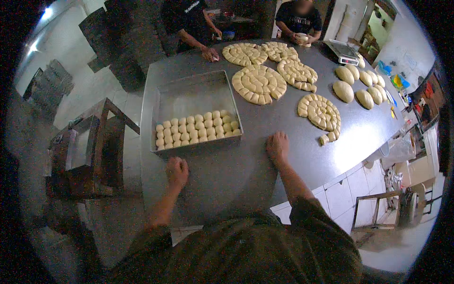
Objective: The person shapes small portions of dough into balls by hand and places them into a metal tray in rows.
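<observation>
My left hand (pixel 178 171) rests on the steel table (pixel 222 184) just below the near edge of a square metal pan (pixel 227 80), its fingers curled in; whatever may be under them is hidden. The pan holds several rows of small pale dough balls (pixel 189 130) in its near half. To the right of the pan, my right hand (pixel 278 144) also lies on the table with curled fingers, its palm hidden. A coiled, cut dough spiral (pixel 319 113) sits beyond it to the right.
Several more dough spirals (pixel 259 85), large dough lumps (pixel 344 91) and a scale (pixel 342 52) occupy the table's far and right parts. Two co-workers (pixel 191 26) (pixel 298 19) handle pieces across the table. A wooden stand (pixel 109 142) with a metal tray is at the left.
</observation>
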`<state>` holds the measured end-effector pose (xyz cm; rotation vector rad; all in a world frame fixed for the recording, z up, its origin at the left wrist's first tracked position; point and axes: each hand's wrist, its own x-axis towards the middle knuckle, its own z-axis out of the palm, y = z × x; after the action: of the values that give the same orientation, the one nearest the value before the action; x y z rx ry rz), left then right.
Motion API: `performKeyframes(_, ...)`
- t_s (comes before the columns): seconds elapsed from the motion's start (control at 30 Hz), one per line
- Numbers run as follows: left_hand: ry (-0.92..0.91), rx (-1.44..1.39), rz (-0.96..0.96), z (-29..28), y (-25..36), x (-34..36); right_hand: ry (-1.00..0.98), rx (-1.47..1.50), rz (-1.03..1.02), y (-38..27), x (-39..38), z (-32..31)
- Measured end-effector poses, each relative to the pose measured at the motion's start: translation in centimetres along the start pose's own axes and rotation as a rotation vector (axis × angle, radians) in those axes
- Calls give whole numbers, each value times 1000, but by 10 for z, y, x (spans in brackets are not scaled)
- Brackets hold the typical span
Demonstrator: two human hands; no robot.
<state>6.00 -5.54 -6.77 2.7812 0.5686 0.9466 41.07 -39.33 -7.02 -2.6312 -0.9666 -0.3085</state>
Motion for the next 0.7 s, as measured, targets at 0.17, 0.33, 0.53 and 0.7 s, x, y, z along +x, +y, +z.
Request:
performKeyframes(0.17, -235, -104, -58, -24, -40, -39, 54, -156, -190, 26, -39, -3)
performKeyframes(0.33, -123, -288, -217, -4, 15, 1, 297, -130, 54, -5, -1, 5)
performKeyframes(0.53, 386, -240, -779, -41, -132, -33, -63, 311, 280, -56, -59, -41)
performKeyframes(0.7, 21, 217, -724, -17, -109, -5, -281, 846, 174, -207, -46, -9)
